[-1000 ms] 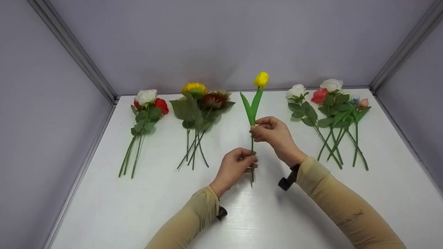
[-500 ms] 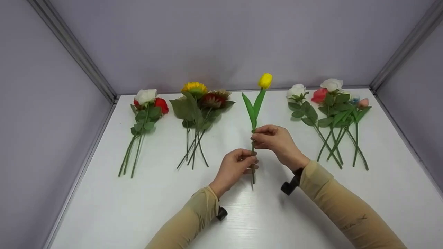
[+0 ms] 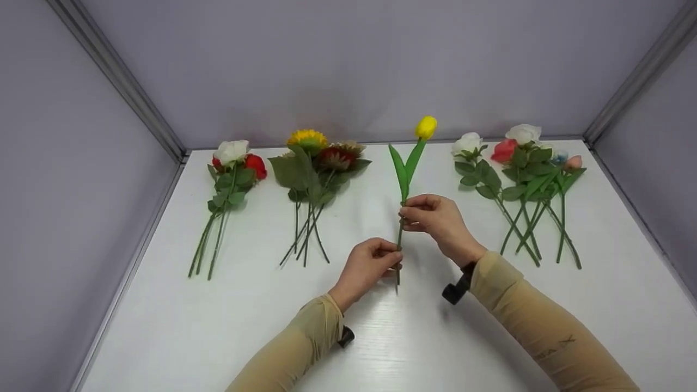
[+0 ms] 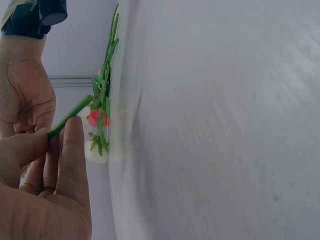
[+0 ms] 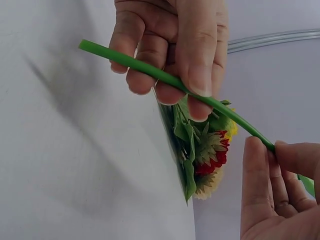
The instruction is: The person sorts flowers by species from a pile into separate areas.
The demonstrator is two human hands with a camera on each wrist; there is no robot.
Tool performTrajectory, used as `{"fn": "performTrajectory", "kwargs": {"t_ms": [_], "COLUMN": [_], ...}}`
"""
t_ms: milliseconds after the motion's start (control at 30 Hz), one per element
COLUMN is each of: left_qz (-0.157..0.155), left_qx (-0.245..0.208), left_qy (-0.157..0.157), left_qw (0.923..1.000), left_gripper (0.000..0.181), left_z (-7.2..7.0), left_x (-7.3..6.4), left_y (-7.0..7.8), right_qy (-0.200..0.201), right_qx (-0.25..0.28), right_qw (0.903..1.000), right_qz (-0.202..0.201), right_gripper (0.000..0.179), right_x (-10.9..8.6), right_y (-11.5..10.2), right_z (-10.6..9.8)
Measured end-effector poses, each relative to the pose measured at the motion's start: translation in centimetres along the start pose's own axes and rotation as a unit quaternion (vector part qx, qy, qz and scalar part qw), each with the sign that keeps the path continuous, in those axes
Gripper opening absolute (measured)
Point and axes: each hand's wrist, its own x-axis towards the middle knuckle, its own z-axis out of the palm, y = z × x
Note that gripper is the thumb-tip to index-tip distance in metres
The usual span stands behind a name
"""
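Note:
A yellow tulip (image 3: 426, 128) with two long green leaves is held up over the middle of the table, bloom toward the back wall. My right hand (image 3: 440, 222) pinches its stem just below the leaves. Lower down, my left hand (image 3: 368, 267) pinches the same stem between thumb and fingers. In the right wrist view the green stem (image 5: 150, 70) runs past both hands and its cut end sticks out beyond the left hand (image 5: 175, 45). The left wrist view shows the stem's end (image 4: 75, 111) poking out above the left fingers, the bloom hidden there.
On the white table (image 3: 218, 337) lie three bunches: white and red roses (image 3: 231, 152) at left, a sunflower (image 3: 306, 140) with dark red flowers beside it, and white and pink roses (image 3: 503, 151) with a pale pink tulip (image 3: 573, 163) at right. Grey walls (image 3: 348, 65) enclose the table.
The yellow bloom has swung to the right, tilting the stem. My right hand has shifted slightly right and down along with it; the left hand stays nearly in place, and both keep holding the stem.

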Motion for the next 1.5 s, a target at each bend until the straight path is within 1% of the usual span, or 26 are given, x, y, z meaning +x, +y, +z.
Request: {"fn": "performTrajectory", "kwargs": {"t_ms": [100, 167, 233, 267, 300, 333, 367, 400, 433, 500, 533, 600, 633, 667, 767, 900, 1067, 1233, 1333, 1500], "left_qz": [-0.001, -0.005, -0.013, -0.017, -0.021, -0.026, -0.031, -0.035, -0.039, -0.050, -0.056, -0.067, -0.072, -0.077, -0.085, -0.088, -0.089, -0.083, -0.076, -0.071], "left_qx": [0.012, 0.017, 0.019, 0.019, 0.022, 0.022, 0.023, 0.025, 0.028, 0.032, 0.031, 0.034, 0.035, 0.035, 0.043, 0.065, 0.109, 0.140, 0.154, 0.158], "left_qy": [0.004, 0.005, 0.007, 0.007, 0.008, 0.010, 0.012, 0.014, 0.015, 0.021, 0.024, 0.029, 0.032, 0.034, 0.038, 0.049, 0.061, 0.059, 0.055, 0.050], "left_qw": [0.9999, 0.9998, 0.9997, 0.9996, 0.9995, 0.9994, 0.9992, 0.9990, 0.9987, 0.9980, 0.9976, 0.9967, 0.9963, 0.9958, 0.9947, 0.9928, 0.9882, 0.9849, 0.9836, 0.9836], "left_gripper": [0.016, 0.016, 0.016, 0.016, 0.016, 0.015, 0.013, 0.012, 0.012, 0.012, 0.012, 0.013, 0.013, 0.012, 0.011, 0.011, 0.017, 0.023, 0.024, 0.022], "left_z": [0.2, 0.3, 0.4, 0.4, 0.4, 0.3, 0.3, 0.2, 0.2, 0.1, 0.1, 0.1, 0.1, 0.2, 0.4, 0.7, 0.9, 1.1, 1.1, 1.1], "left_x": [0.3, 0.8, 1.4, 1.8, 2.2, 2.6, 3.1, 3.5, 4.0, 4.7, 5.1, 5.7, 5.9, 6.1, 6.6, 6.9, 7.1, 7.2, 7.2, 7.1], "left_y": [0.3, 0.6, 0.9, 1.0, 1.1, 1.1, 1.2, 1.2, 1.2, 1.3, 1.3, 1.4, 1.4, 1.4, 1.3, 1.0, 0.7, 0.4, 0.3, 0.4], "right_qy": [0.001, 0.003, 0.007, 0.009, 0.014, 0.018, 0.022, 0.025, 0.028, 0.026, 0.022, 0.012, 0.007, 0.002, -0.008, -0.018, -0.024, -0.023, -0.024, -0.019], "right_qx": [-0.010, -0.032, -0.071, -0.099, -0.136, -0.177, -0.219, -0.264, -0.309, -0.394, -0.425, -0.471, -0.487, -0.497, -0.511, -0.516, -0.519, -0.521, -0.521, -0.522], "right_qw": [0.9999, 0.9994, 0.9971, 0.9944, 0.9895, 0.9823, 0.9729, 0.9608, 0.9462, 0.9114, 0.8963, 0.8709, 0.8619, 0.8555, 0.8491, 0.8479, 0.8453, 0.8435, 0.8432, 0.8419], "right_qz": [-0.007, -0.015, -0.027, -0.036, -0.047, -0.059, -0.071, -0.082, -0.094, -0.116, -0.125, -0.139, -0.143, -0.144, -0.135, -0.122, -0.124, -0.128, -0.130, -0.135], "right_gripper": [0.037, 0.038, 0.037, 0.037, 0.037, 0.038, 0.037, 0.037, 0.038, 0.041, 0.042, 0.046, 0.047, 0.048, 0.049, 0.051, 0.051, 0.051, 0.051, 0.048], "right_x": [0.3, 0.6, 1.0, 1.2, 1.3, 1.4, 1.6, 1.7, 1.8, 1.9, 2.0, 2.1, 2.2, 2.2, 2.2, 2.2, 2.2, 2.1, 2.0, 2.0], "right_y": [0.2, 0.3, 0.4, 0.6, 0.7, 0.9, 1.1, 1.3, 1.6, 2.0, 2.2, 2.7, 2.9, 3.1, 3.5, 3.6, 3.8, 3.8, 3.8, 3.8], "right_z": [-0.2, -0.4, -0.9, -1.2, -1.6, -1.9, -2.3, -2.7, -3.0, -3.7, -4.0, -4.5, -4.7, -4.9, -5.2, -5.2, -5.2, -5.2, -5.2, -5.4]}}
